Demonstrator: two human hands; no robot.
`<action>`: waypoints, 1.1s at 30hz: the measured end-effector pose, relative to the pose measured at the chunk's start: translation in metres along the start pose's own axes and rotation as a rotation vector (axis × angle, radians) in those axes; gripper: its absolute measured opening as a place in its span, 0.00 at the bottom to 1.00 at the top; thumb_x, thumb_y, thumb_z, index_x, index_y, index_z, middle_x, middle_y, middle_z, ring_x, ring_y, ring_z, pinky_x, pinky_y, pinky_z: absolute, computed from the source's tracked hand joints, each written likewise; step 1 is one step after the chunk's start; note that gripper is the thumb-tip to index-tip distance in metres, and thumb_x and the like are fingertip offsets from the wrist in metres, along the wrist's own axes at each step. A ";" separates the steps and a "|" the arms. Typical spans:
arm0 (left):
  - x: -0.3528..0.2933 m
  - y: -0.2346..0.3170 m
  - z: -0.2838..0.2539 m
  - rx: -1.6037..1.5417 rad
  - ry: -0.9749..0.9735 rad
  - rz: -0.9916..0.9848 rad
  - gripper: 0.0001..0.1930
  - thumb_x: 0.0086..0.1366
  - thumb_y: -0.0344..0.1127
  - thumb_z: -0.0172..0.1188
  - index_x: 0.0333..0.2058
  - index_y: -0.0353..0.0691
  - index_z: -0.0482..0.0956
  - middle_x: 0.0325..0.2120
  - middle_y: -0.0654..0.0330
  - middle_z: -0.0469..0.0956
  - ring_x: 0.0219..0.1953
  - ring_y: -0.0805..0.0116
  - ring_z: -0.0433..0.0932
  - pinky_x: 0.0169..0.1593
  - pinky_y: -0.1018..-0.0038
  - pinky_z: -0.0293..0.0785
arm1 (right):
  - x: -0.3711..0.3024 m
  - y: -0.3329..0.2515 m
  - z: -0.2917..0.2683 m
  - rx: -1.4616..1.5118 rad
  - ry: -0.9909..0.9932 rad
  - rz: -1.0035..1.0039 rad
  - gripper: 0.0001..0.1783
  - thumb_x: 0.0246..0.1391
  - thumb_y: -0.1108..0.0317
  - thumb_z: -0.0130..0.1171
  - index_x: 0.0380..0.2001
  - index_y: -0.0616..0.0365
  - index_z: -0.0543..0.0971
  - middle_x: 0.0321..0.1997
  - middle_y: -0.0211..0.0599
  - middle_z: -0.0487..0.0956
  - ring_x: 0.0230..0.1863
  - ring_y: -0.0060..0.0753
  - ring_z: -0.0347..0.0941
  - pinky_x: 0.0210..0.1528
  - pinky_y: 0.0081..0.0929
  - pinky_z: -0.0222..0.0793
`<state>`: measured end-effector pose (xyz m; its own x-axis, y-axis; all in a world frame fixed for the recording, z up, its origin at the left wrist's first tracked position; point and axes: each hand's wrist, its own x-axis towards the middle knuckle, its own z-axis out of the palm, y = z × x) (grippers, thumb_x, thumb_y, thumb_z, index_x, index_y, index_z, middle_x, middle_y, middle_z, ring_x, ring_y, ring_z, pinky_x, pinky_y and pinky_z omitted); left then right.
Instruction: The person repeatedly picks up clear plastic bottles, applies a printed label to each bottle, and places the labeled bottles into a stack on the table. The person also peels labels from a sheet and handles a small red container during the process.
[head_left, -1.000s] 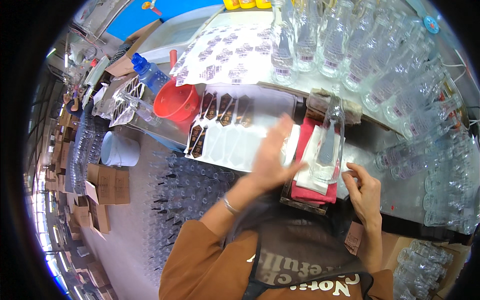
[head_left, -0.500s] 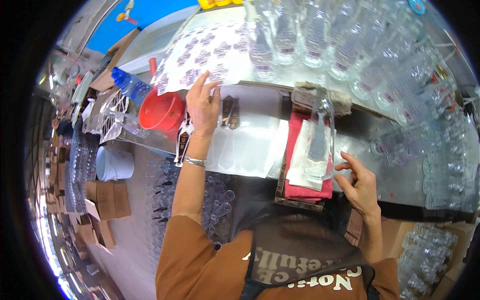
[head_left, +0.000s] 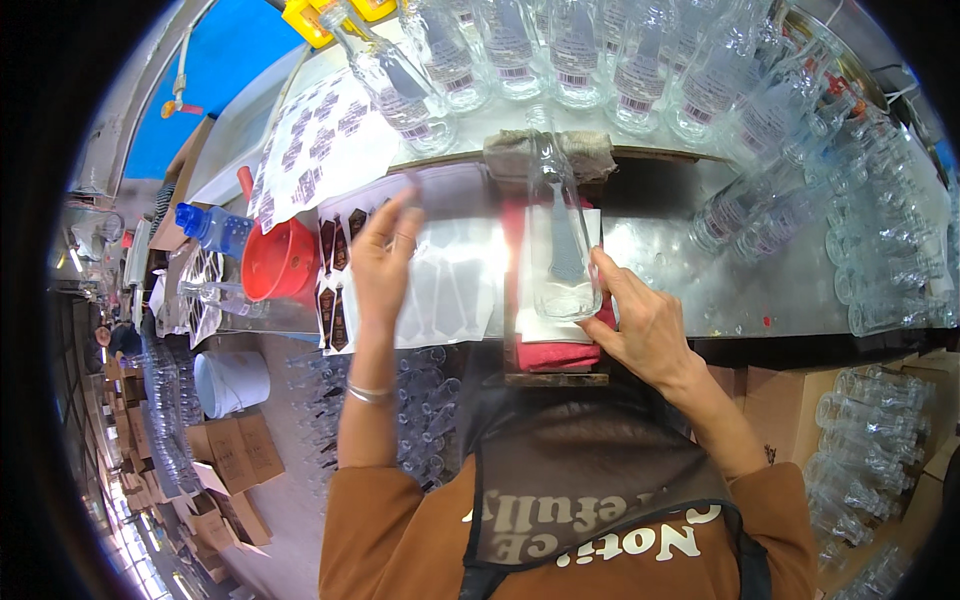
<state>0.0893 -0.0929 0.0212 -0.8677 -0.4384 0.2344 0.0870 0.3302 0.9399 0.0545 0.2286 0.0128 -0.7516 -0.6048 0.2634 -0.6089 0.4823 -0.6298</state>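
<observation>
A clear glass bottle lies with its neck on a rolled grey cloth and its base toward me. A grey tie-shaped label shows on it. My right hand grips the base end, thumb and fingers pressed to the glass. White cloth or paper and a folded red cloth lie beneath the bottle. Raised over the label sheet is my left hand, its fingers smeared by motion; whether they hold anything is unclear. Dark tie-shaped labels remain along the sheet's left side.
Labelled glass bottles stand along the back shelf, with others at right. A printed label sheet lies back left, near a red bucket and a blue plastic bottle. Cartons of bottles sit at lower right.
My right hand has closed on the bottle's base, from apart beside it. My left hand has drawn back slightly from the sheet's far edge. The view has shifted, so the bench appears farther left.
</observation>
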 end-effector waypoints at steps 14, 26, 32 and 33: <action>-0.064 0.057 0.089 0.586 -0.366 0.578 0.32 0.58 0.39 0.71 0.63 0.50 0.74 0.70 0.40 0.57 0.73 0.42 0.56 0.71 0.41 0.49 | 0.002 0.011 -0.002 0.156 -0.015 0.007 0.42 0.44 0.69 0.72 0.65 0.64 0.69 0.43 0.48 0.81 0.38 0.50 0.80 0.39 0.40 0.76; -0.048 0.037 0.092 0.227 -0.270 0.306 0.26 0.69 0.36 0.62 0.65 0.44 0.73 0.70 0.46 0.60 0.70 0.51 0.63 0.70 0.61 0.59 | 0.031 0.030 -0.015 0.805 -0.168 0.368 0.26 0.65 0.66 0.60 0.63 0.66 0.71 0.52 0.31 0.78 0.27 0.14 0.70 0.32 0.17 0.70; -0.049 0.030 0.094 0.203 -0.306 0.278 0.26 0.68 0.35 0.63 0.65 0.45 0.73 0.70 0.48 0.62 0.70 0.52 0.64 0.70 0.61 0.60 | 0.046 0.027 0.004 0.664 -0.122 0.309 0.36 0.59 0.49 0.64 0.59 0.68 0.74 0.53 0.46 0.82 0.44 0.33 0.80 0.51 0.30 0.73; -0.050 0.031 0.093 0.191 -0.309 0.272 0.26 0.68 0.35 0.63 0.65 0.45 0.73 0.70 0.48 0.62 0.70 0.52 0.64 0.70 0.61 0.60 | 0.047 0.025 0.003 0.648 -0.125 0.318 0.36 0.58 0.48 0.65 0.59 0.68 0.75 0.53 0.47 0.82 0.45 0.34 0.80 0.52 0.31 0.73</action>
<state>0.0893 0.0171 0.0151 -0.9335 -0.0541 0.3545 0.2656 0.5598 0.7849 0.0048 0.2108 0.0074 -0.8088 -0.5845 -0.0649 -0.0646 0.1980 -0.9781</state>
